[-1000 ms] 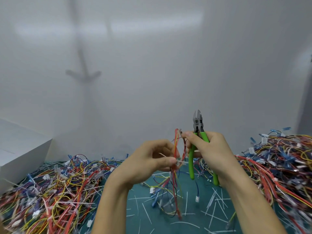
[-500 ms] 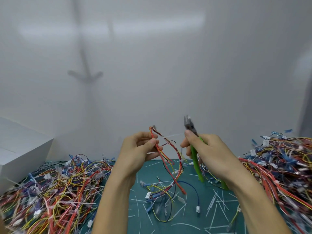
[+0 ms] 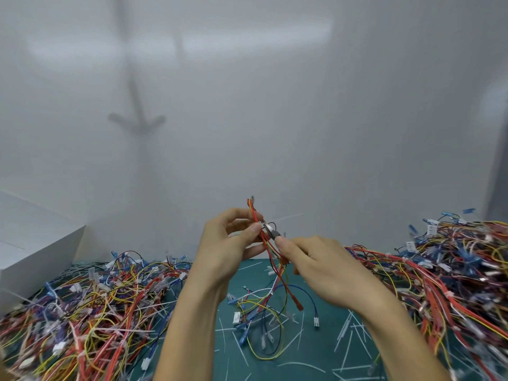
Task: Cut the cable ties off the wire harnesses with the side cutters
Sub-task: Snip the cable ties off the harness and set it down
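- Wire harness point(image 3: 253, 213): a thin bundle of red, yellow and orange wires held up in the air between the two hands, above the green mat point(image 3: 310, 350); its upper end sticks up past the left fingers and its lower strands trail down onto the mat
- Left hand point(image 3: 228, 248): pinches the harness between thumb and curled fingers, just left of the cutters
- Right hand point(image 3: 321, 268): is curled round the side cutters point(image 3: 270, 231); only the grey metal head shows past the thumb, the handles being hidden in the palm
- The cutter head touches the harness right beside the left fingertips; whether the blades are apart is too blurred to tell
- Heaps of wires lie on the left point(image 3: 90, 312) and right point(image 3: 453, 270), with white cut ties point(image 3: 346, 334) on the mat
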